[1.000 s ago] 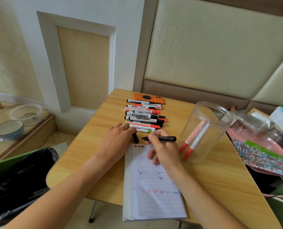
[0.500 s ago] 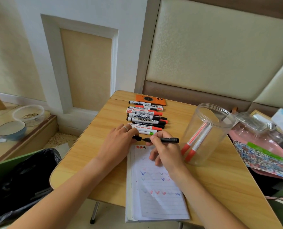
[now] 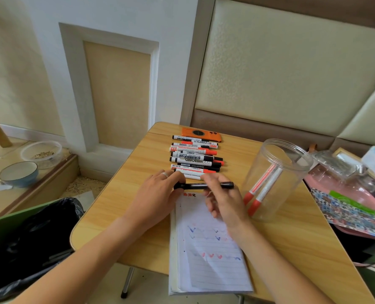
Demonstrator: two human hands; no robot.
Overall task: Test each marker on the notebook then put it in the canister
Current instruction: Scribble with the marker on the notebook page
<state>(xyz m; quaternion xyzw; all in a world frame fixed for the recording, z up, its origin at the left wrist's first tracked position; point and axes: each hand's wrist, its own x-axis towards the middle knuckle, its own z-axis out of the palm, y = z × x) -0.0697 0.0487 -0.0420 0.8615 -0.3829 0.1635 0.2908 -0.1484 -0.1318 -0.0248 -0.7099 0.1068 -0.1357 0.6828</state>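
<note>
The black marker (image 3: 200,185) lies level just above the top edge of the notebook (image 3: 206,249), held at both ends. The left hand (image 3: 158,194) pinches its capped left end; the right hand (image 3: 221,194) curls its thumb and fingers round the barrel, whose right end pokes out past the knuckles. Behind it lies a row of markers (image 3: 195,157), with an orange phone (image 3: 202,134) beyond. To the right stands the clear canister (image 3: 276,172) on the table (image 3: 138,167), two red-capped markers (image 3: 262,191) leaning inside.

Bare forearms, no sleeves; silver ring (image 3: 164,174) on left hand (image 3: 158,194).
</note>
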